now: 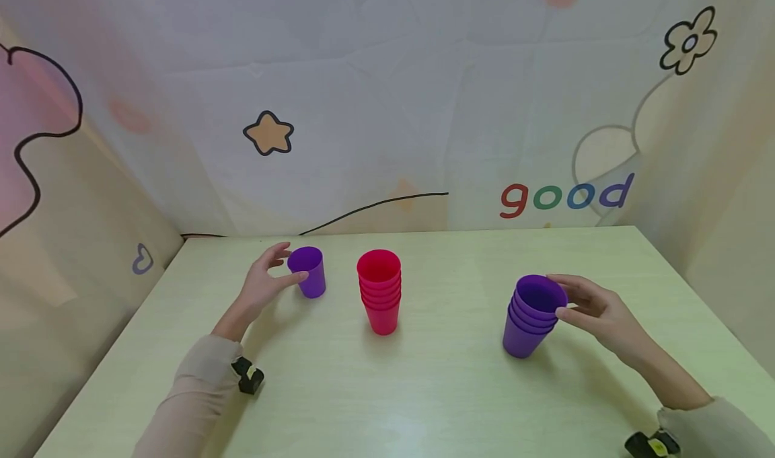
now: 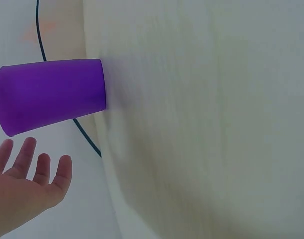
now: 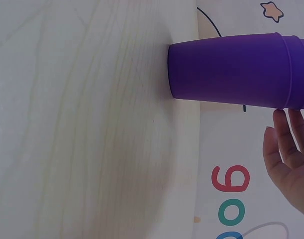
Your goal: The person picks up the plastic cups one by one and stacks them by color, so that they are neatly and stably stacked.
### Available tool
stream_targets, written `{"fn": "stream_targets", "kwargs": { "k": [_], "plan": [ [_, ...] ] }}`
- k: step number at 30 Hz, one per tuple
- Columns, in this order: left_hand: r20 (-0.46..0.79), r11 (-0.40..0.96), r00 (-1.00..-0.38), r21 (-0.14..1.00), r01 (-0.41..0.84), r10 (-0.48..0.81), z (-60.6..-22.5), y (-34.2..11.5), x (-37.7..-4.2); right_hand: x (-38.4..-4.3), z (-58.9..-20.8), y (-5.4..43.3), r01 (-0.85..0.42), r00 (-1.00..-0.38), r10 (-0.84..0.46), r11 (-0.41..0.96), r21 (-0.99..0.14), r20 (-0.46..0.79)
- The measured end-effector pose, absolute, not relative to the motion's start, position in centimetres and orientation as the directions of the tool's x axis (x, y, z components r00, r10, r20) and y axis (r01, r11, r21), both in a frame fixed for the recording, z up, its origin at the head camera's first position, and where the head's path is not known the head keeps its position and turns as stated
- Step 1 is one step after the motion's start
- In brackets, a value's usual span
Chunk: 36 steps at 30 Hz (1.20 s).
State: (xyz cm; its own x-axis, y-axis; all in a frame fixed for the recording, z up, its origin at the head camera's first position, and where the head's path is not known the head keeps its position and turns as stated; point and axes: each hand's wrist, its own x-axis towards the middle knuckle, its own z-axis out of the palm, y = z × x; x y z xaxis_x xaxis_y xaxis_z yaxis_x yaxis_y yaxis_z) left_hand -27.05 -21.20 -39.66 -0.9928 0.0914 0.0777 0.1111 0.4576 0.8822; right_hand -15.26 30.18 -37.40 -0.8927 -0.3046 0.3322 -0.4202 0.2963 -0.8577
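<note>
A single purple cup (image 1: 313,282) stands upright at the back left of the table. My left hand (image 1: 266,280) is beside it, thumb and fingers spread apart around its left side. In the left wrist view, the fingers (image 2: 62,172) are loosely bent and apart from the purple cup (image 2: 52,94). On the right stands a nested stack of purple cups (image 1: 523,337). My right hand (image 1: 596,313) is at its upper right side, with thumb and fingertips right at the rims. The right wrist view shows extended fingers (image 3: 286,142) beside the purple stack (image 3: 227,72).
Between the hands, a nested stack of several red cups (image 1: 383,317) stands upright on the pale wooden table (image 1: 387,391). Behind the table's back edge hangs a printed cloth (image 1: 363,142), and cloth also borders both sides.
</note>
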Motion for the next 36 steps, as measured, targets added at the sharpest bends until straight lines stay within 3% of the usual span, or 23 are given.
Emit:
{"fn": "stream_targets", "kwargs": {
  "k": [18,36],
  "plan": [
    [0.061,0.415,-0.996,0.906,0.081,0.061,-40.3,-20.2,-27.5,-15.3,-37.5,30.3,-0.423,-0.891,-0.309,0.298,-0.856,0.333],
    [0.171,0.394,-0.985,0.905,0.161,0.008,-38.3,-20.4,-27.0,-15.3,-37.4,30.2,-0.425,-0.89,-0.312,0.298,-0.855,0.333]
  ]
}}
